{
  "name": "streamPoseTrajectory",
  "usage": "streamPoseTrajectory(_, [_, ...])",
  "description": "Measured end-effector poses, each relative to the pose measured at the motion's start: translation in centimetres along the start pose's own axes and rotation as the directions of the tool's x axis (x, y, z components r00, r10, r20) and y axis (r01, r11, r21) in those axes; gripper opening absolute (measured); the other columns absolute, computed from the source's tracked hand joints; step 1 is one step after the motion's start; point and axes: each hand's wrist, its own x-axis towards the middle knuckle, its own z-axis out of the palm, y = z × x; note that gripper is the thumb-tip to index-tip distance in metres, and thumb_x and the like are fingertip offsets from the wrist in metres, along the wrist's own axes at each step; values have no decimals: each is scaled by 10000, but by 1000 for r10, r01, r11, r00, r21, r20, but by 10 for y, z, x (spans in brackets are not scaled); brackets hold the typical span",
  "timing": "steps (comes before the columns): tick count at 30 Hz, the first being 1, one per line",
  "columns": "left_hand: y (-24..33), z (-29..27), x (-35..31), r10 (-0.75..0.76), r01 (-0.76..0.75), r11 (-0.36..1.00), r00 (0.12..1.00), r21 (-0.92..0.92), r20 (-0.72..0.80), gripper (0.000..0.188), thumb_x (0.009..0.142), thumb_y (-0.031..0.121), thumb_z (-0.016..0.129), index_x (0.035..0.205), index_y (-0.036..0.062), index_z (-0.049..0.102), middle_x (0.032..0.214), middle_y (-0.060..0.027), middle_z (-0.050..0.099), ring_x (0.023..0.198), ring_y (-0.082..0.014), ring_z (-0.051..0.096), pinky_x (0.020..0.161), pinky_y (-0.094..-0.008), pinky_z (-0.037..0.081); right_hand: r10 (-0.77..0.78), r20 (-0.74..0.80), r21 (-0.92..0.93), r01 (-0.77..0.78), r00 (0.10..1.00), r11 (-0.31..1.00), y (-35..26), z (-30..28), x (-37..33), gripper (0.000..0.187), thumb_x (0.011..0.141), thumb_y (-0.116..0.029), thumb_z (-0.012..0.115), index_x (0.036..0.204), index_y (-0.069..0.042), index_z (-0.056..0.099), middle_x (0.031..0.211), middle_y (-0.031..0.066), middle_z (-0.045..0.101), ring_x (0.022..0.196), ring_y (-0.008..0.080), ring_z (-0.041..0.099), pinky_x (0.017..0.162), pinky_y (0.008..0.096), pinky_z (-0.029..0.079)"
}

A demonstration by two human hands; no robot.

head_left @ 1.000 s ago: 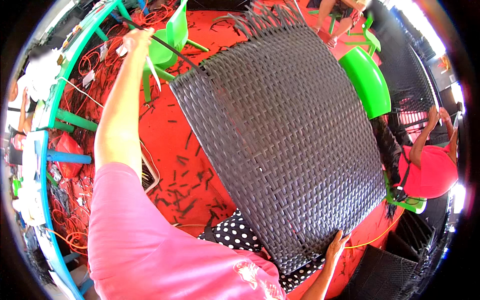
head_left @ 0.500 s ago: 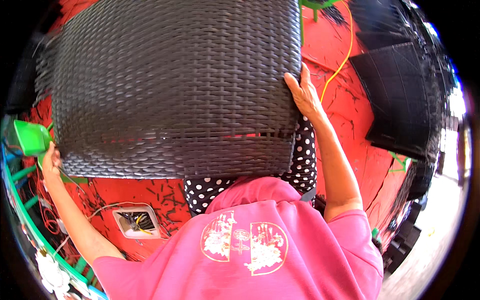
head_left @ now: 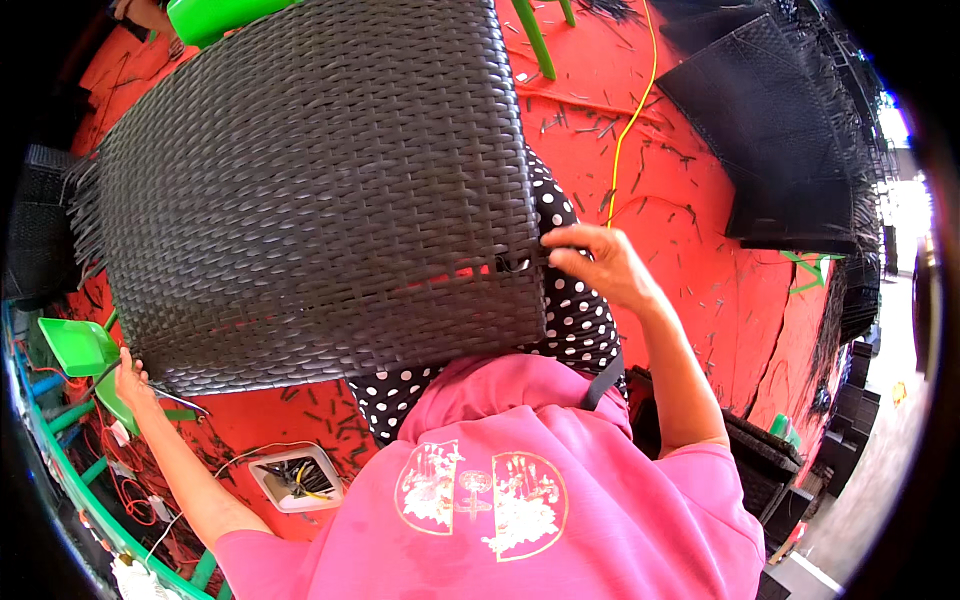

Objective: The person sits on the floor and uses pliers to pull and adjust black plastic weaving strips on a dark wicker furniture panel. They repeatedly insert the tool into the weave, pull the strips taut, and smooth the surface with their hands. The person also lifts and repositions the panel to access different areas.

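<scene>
A large black woven wicker panel (head_left: 320, 190) rests tilted over my lap, on black trousers with white dots. Near its lower edge runs a gapped row where red shows through, with a dark loose strand (head_left: 515, 264) at the right end. My left hand (head_left: 135, 383) curls round the panel's lower left corner, beside a green plastic piece (head_left: 80, 346). Close against the right edge, level with the gap, is my right hand (head_left: 605, 262). Its thumb and forefinger are drawn together; what they pinch, if anything, is too small to make out.
Black strip scraps litter the red floor (head_left: 680, 270). A pale square tray (head_left: 262, 478) holding dark strips sits at lower left. To the right stand black woven pieces (head_left: 770, 130), and a yellow cable (head_left: 630, 130) crosses the floor. Green chair parts (head_left: 535, 40) show beyond the panel.
The panel has turned and shifted a little, its right edge now farther left. My right hand has come down along that edge to the gapped row. My left hand has moved lower with its corner.
</scene>
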Motion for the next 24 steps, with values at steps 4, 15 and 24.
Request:
streamPoseTrajectory(4, [-9,0,5,23,-25,998,999,-54,-37,258,774,245,771,860,88,586,726,14,589,554,-65,571,376,-171,353,-207,-145,-447,123,967,886,-8,4,-17,165,761,-145,671,906,-70,653,758,88,618,734,261,602,750,372,434])
streamPoseTrajectory(15, [-10,13,-1,5,-8,1000,990,-20,-140,265,780,240,764,810,58,574,644,-20,575,509,-92,545,361,-196,352,195,-771,93,-195,606,976,73,-183,-128,151,794,-83,695,933,-25,689,715,-44,579,615,16,456,519,178,313])
streamPoseTrajectory(24, [-9,9,5,20,-21,1000,992,-3,-127,297,783,260,760,818,38,565,654,-19,572,524,-91,536,369,-202,335,-134,-459,-474,-115,878,873,31,-123,-113,701,635,49,614,1296,-130,467,1298,116,467,1240,277,417,1025,387,357])
